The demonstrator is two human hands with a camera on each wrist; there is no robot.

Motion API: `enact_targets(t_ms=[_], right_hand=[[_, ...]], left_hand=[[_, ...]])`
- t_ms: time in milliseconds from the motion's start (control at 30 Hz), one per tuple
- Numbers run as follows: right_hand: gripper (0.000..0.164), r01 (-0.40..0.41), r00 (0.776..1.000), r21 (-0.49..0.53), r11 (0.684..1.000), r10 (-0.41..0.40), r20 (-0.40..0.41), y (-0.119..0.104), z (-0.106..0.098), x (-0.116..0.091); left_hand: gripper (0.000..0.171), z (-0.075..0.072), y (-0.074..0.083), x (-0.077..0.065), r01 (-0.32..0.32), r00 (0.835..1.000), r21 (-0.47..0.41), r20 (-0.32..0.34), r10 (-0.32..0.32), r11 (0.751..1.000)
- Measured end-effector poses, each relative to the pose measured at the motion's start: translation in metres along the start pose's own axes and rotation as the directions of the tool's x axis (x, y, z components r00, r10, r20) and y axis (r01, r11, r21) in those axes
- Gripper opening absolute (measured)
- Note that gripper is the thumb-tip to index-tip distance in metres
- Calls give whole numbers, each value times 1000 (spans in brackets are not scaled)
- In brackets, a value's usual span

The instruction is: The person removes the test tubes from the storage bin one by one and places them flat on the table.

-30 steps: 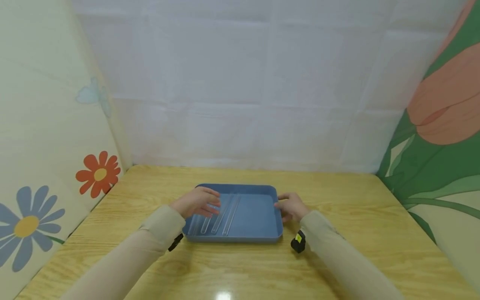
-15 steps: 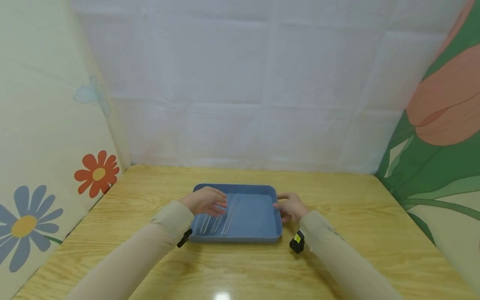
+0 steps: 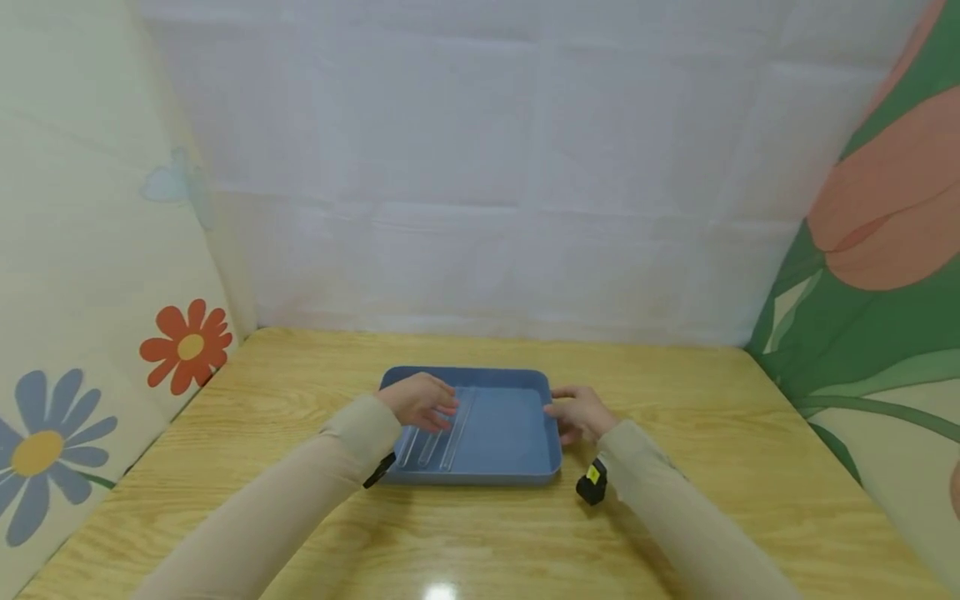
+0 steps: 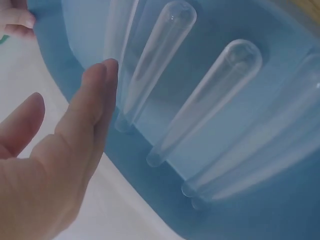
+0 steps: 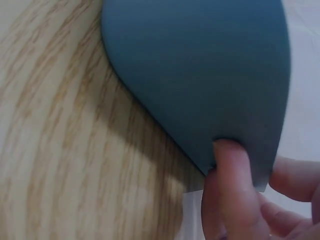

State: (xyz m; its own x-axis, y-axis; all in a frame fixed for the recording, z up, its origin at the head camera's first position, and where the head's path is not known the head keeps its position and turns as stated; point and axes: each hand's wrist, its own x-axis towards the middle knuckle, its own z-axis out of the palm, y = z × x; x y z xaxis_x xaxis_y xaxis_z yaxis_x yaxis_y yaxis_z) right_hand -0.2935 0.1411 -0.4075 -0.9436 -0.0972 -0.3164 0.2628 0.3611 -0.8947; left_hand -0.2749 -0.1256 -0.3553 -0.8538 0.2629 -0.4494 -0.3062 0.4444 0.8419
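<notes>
A blue rectangular tray (image 3: 513, 429) stands on the wooden table. Several clear, round-ended glass tubes, resembling test tubes (image 4: 212, 100), lie slanted side by side in its left part. Over these tubes is my left hand (image 3: 420, 402), its fingers extended and nothing held; the left wrist view shows its thumb apart from the fingers. My right hand (image 3: 585, 412) grips the tray's right side, with the thumb at the rim and fingers against the outer wall (image 5: 200, 90). In the head view my left hand and sleeve cover part of the tray's left side.
Wooden tabletop (image 3: 675, 400) surrounds the tray. A white cloth (image 3: 480, 208) hangs behind the table. Flower-printed panels stand on the left (image 3: 82, 275) and right (image 3: 885, 333).
My left hand has moved a little to the right above the tubes. My right hand keeps its grip on the tray. The whole scene shifts slightly left in the head view.
</notes>
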Motion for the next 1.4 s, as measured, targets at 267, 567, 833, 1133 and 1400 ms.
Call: enact_targets(t_ms=[267, 567, 833, 1133, 1400], right_hand=[[47, -5, 1000, 24, 1000, 5, 6, -3, 2, -1], [49, -13, 1000, 22, 1000, 13, 7, -3, 0, -1], [50, -22, 1000, 30, 999, 22, 3, -2, -1, 0], [49, -28, 1000, 27, 999, 28, 2, 0, 1, 1], [50, -39, 999, 21, 999, 39, -2, 1, 1, 3]], left_hand=[[50, 10, 2, 6, 42, 997, 36, -65, -40, 998], [54, 26, 5, 16, 72, 984, 194, -174, -38, 978], [52, 38, 2, 32, 125, 970, 310, -236, -50, 943], [19, 53, -5, 52, 195, 958, 504, -283, -52, 841], [16, 54, -7, 57, 182, 966, 500, -253, -58, 847]])
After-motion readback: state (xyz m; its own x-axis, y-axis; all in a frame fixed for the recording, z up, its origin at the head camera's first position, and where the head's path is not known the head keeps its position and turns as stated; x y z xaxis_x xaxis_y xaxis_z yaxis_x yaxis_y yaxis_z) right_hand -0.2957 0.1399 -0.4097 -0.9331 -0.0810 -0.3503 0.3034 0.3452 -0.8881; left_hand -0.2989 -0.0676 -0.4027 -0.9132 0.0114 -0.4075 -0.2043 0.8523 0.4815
